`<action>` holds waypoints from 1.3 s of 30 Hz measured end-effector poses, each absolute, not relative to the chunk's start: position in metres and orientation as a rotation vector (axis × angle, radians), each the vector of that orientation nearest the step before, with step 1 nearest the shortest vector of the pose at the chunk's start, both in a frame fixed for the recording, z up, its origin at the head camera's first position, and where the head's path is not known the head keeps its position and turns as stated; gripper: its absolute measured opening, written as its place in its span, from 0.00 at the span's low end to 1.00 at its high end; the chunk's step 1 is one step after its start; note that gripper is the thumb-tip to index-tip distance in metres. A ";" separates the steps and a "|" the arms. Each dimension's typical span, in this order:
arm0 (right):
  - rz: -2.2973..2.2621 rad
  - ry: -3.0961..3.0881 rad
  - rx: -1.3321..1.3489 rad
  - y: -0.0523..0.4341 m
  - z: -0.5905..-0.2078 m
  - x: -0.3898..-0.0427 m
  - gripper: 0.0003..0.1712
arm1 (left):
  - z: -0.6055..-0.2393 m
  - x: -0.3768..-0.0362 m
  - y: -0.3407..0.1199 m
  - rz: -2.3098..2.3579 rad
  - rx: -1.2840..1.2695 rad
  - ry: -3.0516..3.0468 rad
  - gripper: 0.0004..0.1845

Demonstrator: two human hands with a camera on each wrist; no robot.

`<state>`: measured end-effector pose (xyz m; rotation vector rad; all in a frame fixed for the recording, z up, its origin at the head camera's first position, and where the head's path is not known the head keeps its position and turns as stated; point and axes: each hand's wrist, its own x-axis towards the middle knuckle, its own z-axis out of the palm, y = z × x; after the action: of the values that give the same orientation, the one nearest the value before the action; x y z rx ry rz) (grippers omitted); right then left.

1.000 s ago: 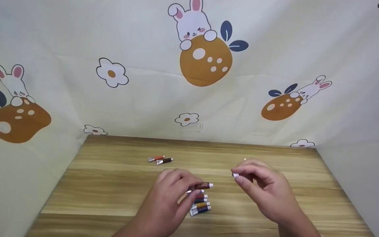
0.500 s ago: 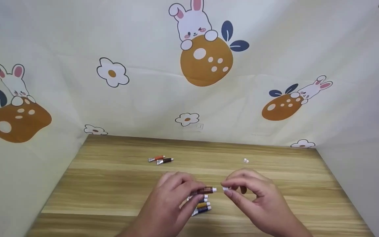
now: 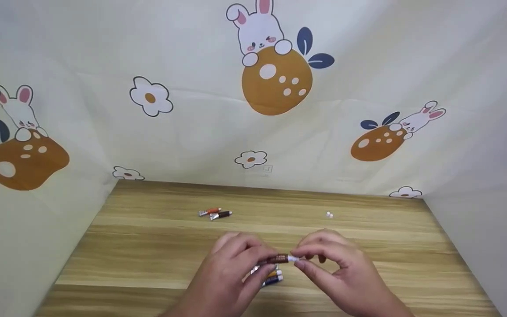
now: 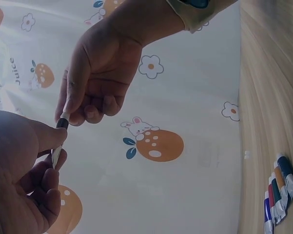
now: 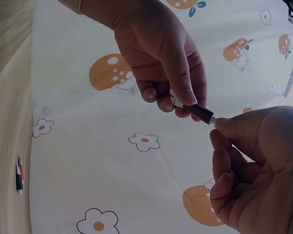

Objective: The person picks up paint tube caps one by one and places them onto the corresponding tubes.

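Observation:
A small brown paint tube (image 3: 277,259) (image 5: 197,112) is held level above the wooden table (image 3: 148,246). My left hand (image 3: 260,260) pinches its body and flat end. My right hand (image 3: 303,257) pinches a white cap (image 3: 294,258) set against the tube's nozzle; in the right wrist view those fingers (image 5: 236,127) cover the cap. In the left wrist view the dark tube (image 4: 62,124) runs between my left fingers (image 4: 41,139) and the right hand (image 4: 100,73). Below the hands lies a row of several capped tubes (image 3: 271,277) (image 4: 279,195).
An orange tube and a dark brown tube (image 3: 215,213) lie side by side at the back left of the table. A small white cap (image 3: 329,215) sits alone at the back right. Cloth walls printed with rabbits (image 3: 275,66) close in the table on three sides.
My right hand has come left and down with the white cap, from well apart to touching the tube's nozzle. My left hand lowered the tube slightly.

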<state>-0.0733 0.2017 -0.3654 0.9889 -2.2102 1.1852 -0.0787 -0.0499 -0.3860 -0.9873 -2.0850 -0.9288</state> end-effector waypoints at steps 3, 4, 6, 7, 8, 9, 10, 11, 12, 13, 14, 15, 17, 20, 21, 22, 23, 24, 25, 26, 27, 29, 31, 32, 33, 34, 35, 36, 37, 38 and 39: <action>1.188 -2.211 0.996 0.201 -0.365 -0.073 0.21 | -0.386 -0.079 -0.049 -0.918 -0.992 -2.068 0.16; 1.185 -2.212 0.996 0.201 -0.365 -0.073 0.21 | -0.387 -0.079 -0.049 -0.916 -0.992 -2.065 0.16; 1.182 -2.239 0.971 0.201 -0.365 -0.073 0.20 | -0.387 -0.080 -0.048 -0.911 -0.990 -2.062 0.16; 1.175 -2.246 0.964 0.200 -0.365 -0.073 0.20 | -0.387 -0.080 -0.048 -0.911 -0.988 -2.064 0.16; 1.167 -2.261 0.950 0.200 -0.365 -0.073 0.20 | -0.387 -0.080 -0.048 -0.911 -0.987 -2.065 0.16; 1.159 -2.274 0.938 0.200 -0.365 -0.072 0.19 | -0.387 -0.080 -0.048 -0.911 -0.985 -2.067 0.16; 1.150 -2.289 0.922 0.200 -0.365 -0.072 0.18 | -0.387 -0.080 -0.048 -0.911 -0.983 -2.069 0.16; 1.142 -2.306 0.906 0.200 -0.365 -0.072 0.17 | -0.387 -0.080 -0.048 -0.911 -0.983 -2.070 0.16; 1.133 -2.311 0.902 0.200 -0.365 -0.072 0.16 | -0.387 -0.080 -0.048 -0.913 -0.984 -2.071 0.16; 1.122 -2.317 0.898 0.199 -0.365 -0.072 0.15 | -0.388 -0.080 -0.048 -0.917 -0.985 -2.070 0.15; 1.110 -2.334 0.885 0.200 -0.365 -0.072 0.14 | -0.388 -0.080 -0.048 -0.920 -0.987 -2.067 0.15; 1.098 -2.342 0.878 0.199 -0.366 -0.072 0.13 | -0.388 -0.080 -0.048 -0.924 -0.990 -2.065 0.15; 1.081 -2.358 0.867 0.200 -0.367 -0.073 0.12 | -0.389 -0.081 -0.047 -0.926 -0.999 -2.058 0.15; 1.076 -2.359 0.873 0.200 -0.368 -0.074 0.12 | -0.390 -0.081 -0.047 -0.924 -1.009 -2.052 0.15; 1.080 -2.353 0.879 0.200 -0.369 -0.074 0.13 | -0.390 -0.081 -0.047 -0.922 -1.010 -2.055 0.14; 1.086 -2.348 0.885 0.199 -0.370 -0.075 0.14 | -0.390 -0.081 -0.047 -0.921 -1.009 -2.060 0.14; 1.090 -2.340 0.894 0.200 -0.370 -0.076 0.15 | -0.390 -0.081 -0.047 -0.921 -1.008 -2.067 0.14; 1.093 -2.336 0.902 0.200 -0.371 -0.076 0.15 | -0.390 -0.080 -0.047 -0.922 -1.003 -2.075 0.14; 1.096 -2.331 0.906 0.200 -0.371 -0.077 0.16 | -0.389 -0.080 -0.048 -0.924 -0.996 -2.086 0.14; 1.095 -2.328 0.907 0.200 -0.371 -0.078 0.17 | -0.389 -0.080 -0.048 -0.924 -0.987 -2.098 0.14; 1.093 -2.325 0.906 0.200 -0.371 -0.078 0.18 | -0.389 -0.080 -0.048 -0.927 -0.978 -2.107 0.14; 1.093 -2.318 0.900 0.201 -0.371 -0.079 0.20 | -0.388 -0.080 -0.049 -0.937 -0.956 -2.126 0.13; 1.101 -2.303 0.889 0.203 -0.370 -0.080 0.21 | -0.387 -0.080 -0.049 -0.946 -0.936 -2.140 0.12; 1.098 -2.294 0.887 0.203 -0.370 -0.080 0.21 | -0.386 -0.081 -0.049 -0.950 -0.928 -2.142 0.12; 1.091 -2.277 0.896 0.203 -0.370 -0.080 0.20 | -0.386 -0.081 -0.049 -0.954 -0.921 -2.146 0.12; 1.088 -2.256 0.915 0.203 -0.369 -0.081 0.20 | -0.386 -0.081 -0.049 -0.955 -0.916 -2.149 0.11; 1.084 -2.235 0.934 0.203 -0.369 -0.081 0.21 | -0.386 -0.081 -0.050 -0.957 -0.911 -2.152 0.11; 1.069 -2.202 0.965 0.203 -0.369 -0.081 0.23 | -0.386 -0.081 -0.050 -0.956 -0.906 -2.155 0.11; 1.054 -2.168 0.999 0.202 -0.369 -0.082 0.24 | -0.386 -0.081 -0.050 -0.956 -0.902 -2.158 0.11; 1.049 -2.127 1.043 0.202 -0.369 -0.083 0.24 | -0.386 -0.081 -0.050 -0.955 -0.899 -2.157 0.11; 1.045 -2.078 1.093 0.202 -0.368 -0.085 0.24 | -0.386 -0.081 -0.050 -0.950 -0.898 -2.151 0.11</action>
<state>-0.0845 0.2017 -0.3684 1.0930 -2.0779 1.0454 -0.0815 -0.0500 -0.3860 -0.8981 -2.1513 -0.9505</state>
